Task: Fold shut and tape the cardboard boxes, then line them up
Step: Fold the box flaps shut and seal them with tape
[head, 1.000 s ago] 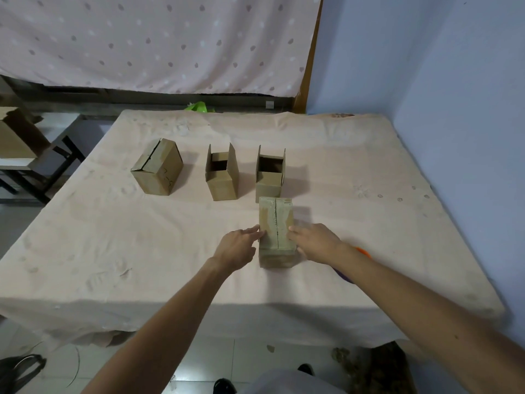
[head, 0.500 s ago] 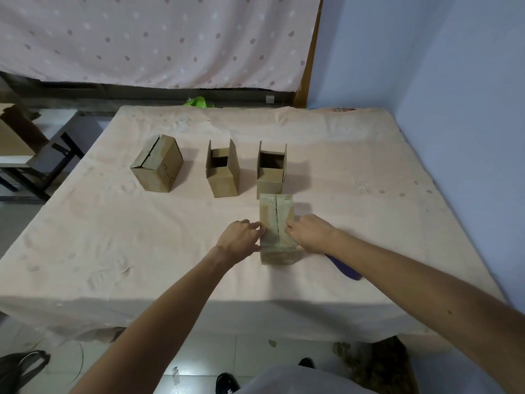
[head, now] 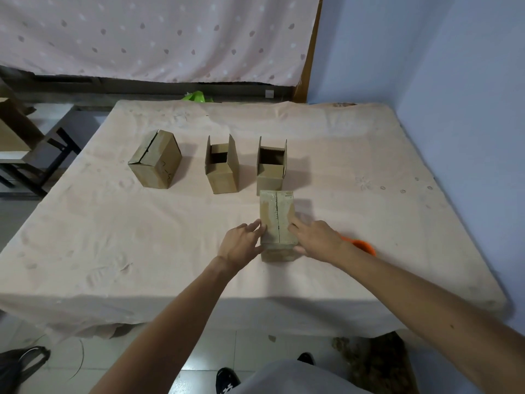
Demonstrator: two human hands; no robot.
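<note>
Left hand (head: 241, 243) and right hand (head: 316, 239) touch taped box (head: 277, 211).

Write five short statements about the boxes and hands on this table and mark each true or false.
1. Four cardboard boxes stand on the table. True.
2. Both hands touch the nearest box: the left hand on its left side, the right hand on its right. True.
3. All three far boxes have raised flaps. False: the leftmost box is folded shut; only the middle box and the right-hand box are open.
4. The orange object lies beside the left hand. False: it lies behind the right wrist.
5. The nearest box's top flaps are closed. True.
</note>
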